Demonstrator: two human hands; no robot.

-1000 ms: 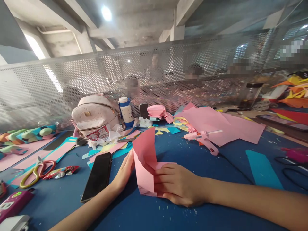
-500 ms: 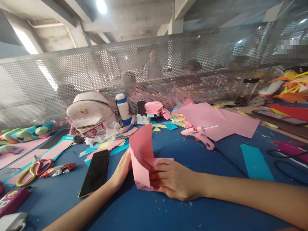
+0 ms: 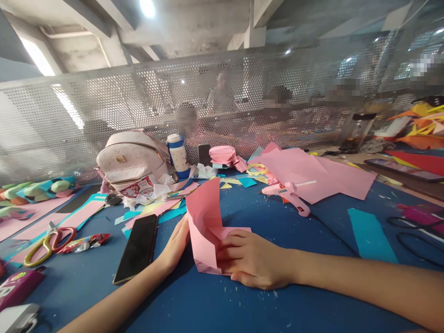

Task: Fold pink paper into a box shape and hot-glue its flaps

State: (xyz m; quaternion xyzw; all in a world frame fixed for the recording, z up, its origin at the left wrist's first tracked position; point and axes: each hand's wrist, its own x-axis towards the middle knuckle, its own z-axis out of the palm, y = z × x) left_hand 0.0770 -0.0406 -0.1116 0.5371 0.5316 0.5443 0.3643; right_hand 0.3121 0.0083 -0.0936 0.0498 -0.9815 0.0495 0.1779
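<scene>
A folded pink paper sheet (image 3: 205, 222) stands partly upright on the blue table (image 3: 222, 305). My right hand (image 3: 255, 259) lies on its lower folded part, fingers curled and pressing the paper down. My left hand (image 3: 175, 245) rests flat against the left side of the raised flap, fingers stretched out and together. A black phone (image 3: 137, 247) lies just left of my left hand.
Yellow-and-red scissors (image 3: 46, 243) and a snack wrapper (image 3: 85, 241) lie at left. A pink backpack (image 3: 128, 162), a bottle (image 3: 177, 155), a pink glue gun (image 3: 287, 194), large pink sheets (image 3: 312, 178) and a teal strip (image 3: 371, 233) are farther back and right. A perforated metal screen (image 3: 104, 111) closes the back.
Both hands stay on the pink paper in almost the same pose. The view has shifted slightly since a second ago.
</scene>
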